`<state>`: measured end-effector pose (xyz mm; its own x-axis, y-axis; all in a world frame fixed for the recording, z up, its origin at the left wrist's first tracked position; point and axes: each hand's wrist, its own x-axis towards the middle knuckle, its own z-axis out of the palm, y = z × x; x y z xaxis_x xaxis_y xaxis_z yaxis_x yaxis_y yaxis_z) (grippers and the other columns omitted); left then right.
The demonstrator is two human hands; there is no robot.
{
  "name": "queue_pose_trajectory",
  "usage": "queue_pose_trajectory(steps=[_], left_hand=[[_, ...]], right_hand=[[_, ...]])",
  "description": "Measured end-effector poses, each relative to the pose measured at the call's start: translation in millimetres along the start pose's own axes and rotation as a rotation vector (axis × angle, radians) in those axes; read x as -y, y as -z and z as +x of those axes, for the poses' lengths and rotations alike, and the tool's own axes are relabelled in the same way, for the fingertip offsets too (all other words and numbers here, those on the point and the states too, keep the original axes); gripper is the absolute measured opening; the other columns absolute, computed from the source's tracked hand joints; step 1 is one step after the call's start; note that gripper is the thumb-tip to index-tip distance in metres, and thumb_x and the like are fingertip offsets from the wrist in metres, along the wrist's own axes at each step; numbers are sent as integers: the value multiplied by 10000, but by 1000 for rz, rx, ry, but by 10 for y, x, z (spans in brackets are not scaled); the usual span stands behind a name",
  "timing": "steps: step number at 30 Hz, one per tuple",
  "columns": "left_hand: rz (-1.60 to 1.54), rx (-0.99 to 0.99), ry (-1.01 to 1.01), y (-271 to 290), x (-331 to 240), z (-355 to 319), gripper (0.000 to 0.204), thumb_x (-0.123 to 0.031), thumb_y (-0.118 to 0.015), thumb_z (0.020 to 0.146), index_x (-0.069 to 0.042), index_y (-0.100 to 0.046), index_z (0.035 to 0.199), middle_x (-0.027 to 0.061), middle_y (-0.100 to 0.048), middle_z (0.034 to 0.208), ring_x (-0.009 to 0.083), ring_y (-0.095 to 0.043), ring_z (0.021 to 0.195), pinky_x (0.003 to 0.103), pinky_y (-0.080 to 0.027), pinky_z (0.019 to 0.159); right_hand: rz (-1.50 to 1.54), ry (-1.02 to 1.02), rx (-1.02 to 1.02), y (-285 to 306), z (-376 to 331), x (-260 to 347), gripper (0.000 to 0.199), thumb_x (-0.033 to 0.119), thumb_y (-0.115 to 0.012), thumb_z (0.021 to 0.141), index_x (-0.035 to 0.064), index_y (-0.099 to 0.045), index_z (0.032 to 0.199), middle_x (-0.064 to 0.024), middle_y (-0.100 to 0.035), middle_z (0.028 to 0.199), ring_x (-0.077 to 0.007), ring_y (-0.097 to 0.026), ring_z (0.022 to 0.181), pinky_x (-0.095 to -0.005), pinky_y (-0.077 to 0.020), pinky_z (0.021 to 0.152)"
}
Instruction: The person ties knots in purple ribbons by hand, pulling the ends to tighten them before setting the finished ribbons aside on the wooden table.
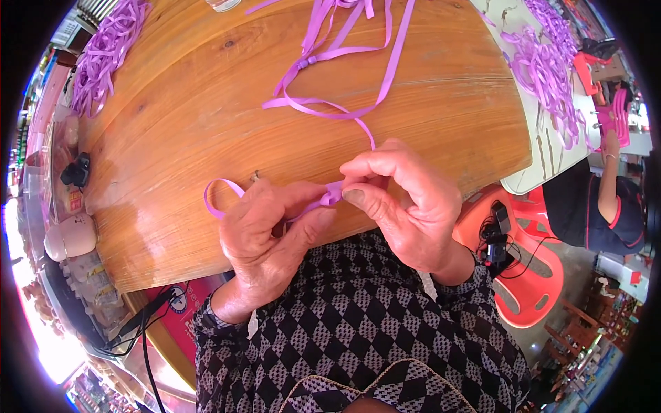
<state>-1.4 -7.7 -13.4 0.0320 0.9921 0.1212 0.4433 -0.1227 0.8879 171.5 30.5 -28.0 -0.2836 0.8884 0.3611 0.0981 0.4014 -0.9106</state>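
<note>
A narrow purple ribbon (pixel 332 194) is pinched between both my hands over the near edge of the wooden table (pixel 172 138). My left hand (pixel 272 230) is closed on it with thumb and forefinger, and a loop of ribbon sticks out past its far side. My right hand (pixel 406 203) is closed on the same ribbon at a folded or knotted spot; its fingertips partly hide that spot. From the right hand the ribbon runs away to a loose bundle of purple ribbons (pixel 344 49) at the far middle, where a small knot (pixel 303 63) shows.
More purple ribbon piles lie at the far left (pixel 110 51) and on a white table (pixel 544 155) at right. A red plastic chair (pixel 533 286) with black cables stands right. A pale pink rounded object (pixel 71 237) sits at left. Another person (pixel 599 206) is at far right.
</note>
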Motion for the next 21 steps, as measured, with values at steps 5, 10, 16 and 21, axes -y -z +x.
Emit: queue_pose_trajectory(steps=[5,10,16,21], left_hand=[[-50,80,5,31,-27,15,141,-63,-688,755,-16,-646,882,3,-526,639,70,-460,576,219,-359,511],[-491,56,370,7,6,-1,118,-40,-677,764,16,-636,861,-14,-574,657,45,-478,570,175,-371,532],[-490,89,294,10,-52,8,101,-40,-665,777,20,-636,852,1,-575,715,40,-485,633,174,-370,557],[-495,86,325,0,-84,-6,102,-36,-644,797,32,-630,871,11,-578,742,49,-504,669,178,-392,585]], right_hand=[[-41,41,27,-7,16,46,233,16,-687,730,-35,-592,936,-104,-604,837,-145,-553,684,-233,-421,584],[-83,159,6,-19,3,31,221,15,-707,687,-23,-614,885,-91,-612,782,-182,-546,657,-272,-417,562],[-149,218,-33,4,-23,10,228,-32,-711,646,-22,-619,854,-85,-614,764,-194,-546,650,-274,-415,543],[-164,249,-48,-55,-15,42,253,-18,-726,616,-12,-624,847,-83,-605,774,-200,-544,643,-280,-417,535]])
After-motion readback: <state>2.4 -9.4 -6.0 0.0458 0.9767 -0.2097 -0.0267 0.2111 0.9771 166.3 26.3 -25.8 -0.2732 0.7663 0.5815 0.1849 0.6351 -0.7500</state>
